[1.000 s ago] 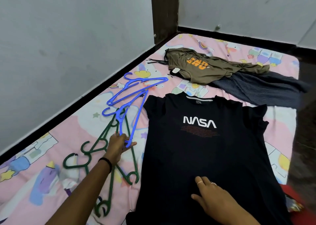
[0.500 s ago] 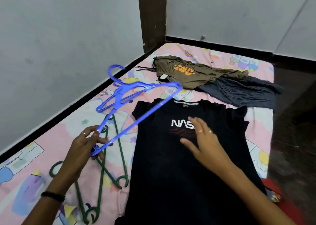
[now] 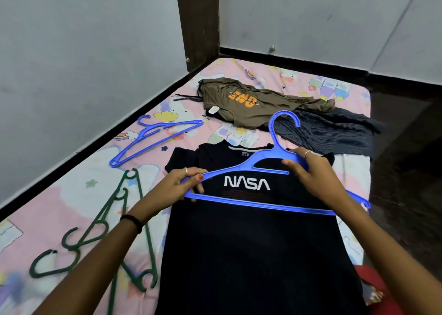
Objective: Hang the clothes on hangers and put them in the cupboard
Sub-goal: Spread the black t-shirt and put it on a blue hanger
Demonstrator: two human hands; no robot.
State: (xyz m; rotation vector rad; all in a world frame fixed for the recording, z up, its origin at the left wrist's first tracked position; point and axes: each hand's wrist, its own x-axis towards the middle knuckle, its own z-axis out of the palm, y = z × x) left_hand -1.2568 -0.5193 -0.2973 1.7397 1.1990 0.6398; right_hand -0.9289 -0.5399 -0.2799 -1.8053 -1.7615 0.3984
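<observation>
Lifted off the bed (image 3: 79, 195), the blue hanger (image 3: 251, 171) is now gripped by both the left hand (image 3: 177, 185) and the right hand (image 3: 313, 171), its long axis held crosswise just above the NASA shirt (image 3: 258, 243), hook towards the collar.

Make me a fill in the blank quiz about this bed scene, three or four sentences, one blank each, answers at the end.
1. Both hands, the left hand and the right hand, hold a hanger whose colour is ____.
2. The black T-shirt lying flat under it bears the word ____ in white.
3. The hangers lying at the near left of the bedsheet are coloured ____.
4. The olive T-shirt at the far end has lettering coloured ____.

Missing words: blue; NASA; green; orange
</observation>
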